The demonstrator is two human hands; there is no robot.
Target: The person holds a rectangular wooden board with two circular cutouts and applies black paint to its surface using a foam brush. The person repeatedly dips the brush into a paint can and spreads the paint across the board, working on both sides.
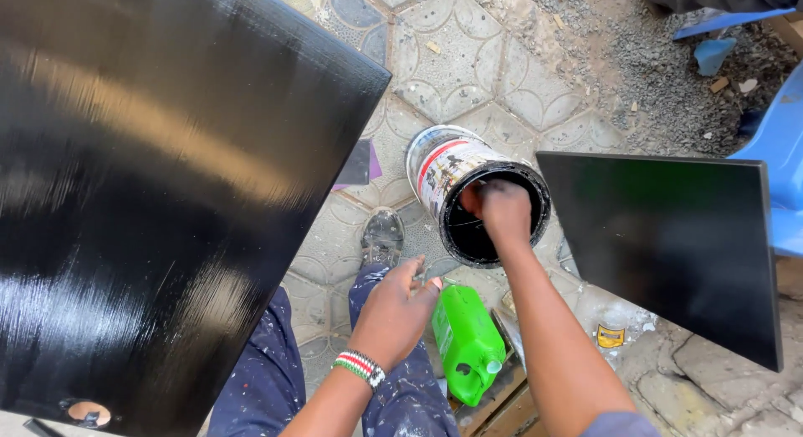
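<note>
Here, in the head view, the right hand (pixel 502 209) reaches down into the mouth of a paint can (pixel 468 190) that stands tilted on the patterned paving (pixel 468 61), just ahead of a paint-flecked shoe (pixel 382 236). Its fingers are curled together inside the rim, seemingly closed on something in there, but what they pinch is hidden by the hand itself. The left hand (pixel 393 316) hangs loosely over the knee, fingers bent and lightly gathered, holding nothing that can be made out; a beaded wristband (pixel 360 368) circles its wrist. The can looks like stiff metal, its inside coated black and wet, so I would judge it fairly heavy if still part full, and slippery at the rim; the dry printed wall lower down seems the safer place to take hold. Just beside it, toward the person, lies a green plastic bottle (pixel 467 343), probably light and easy to knock over. A large glossy black panel (pixel 159 194) fills the left of the view and a smaller black board (pixel 677 245) stands to the right, both apparently freshly coated and best left untouched. They flank the can closely, narrowing the room for the arms. Gravel (pixel 636 61) lies beyond, with a blue plastic chair (pixel 782 144) at the right edge.
</note>
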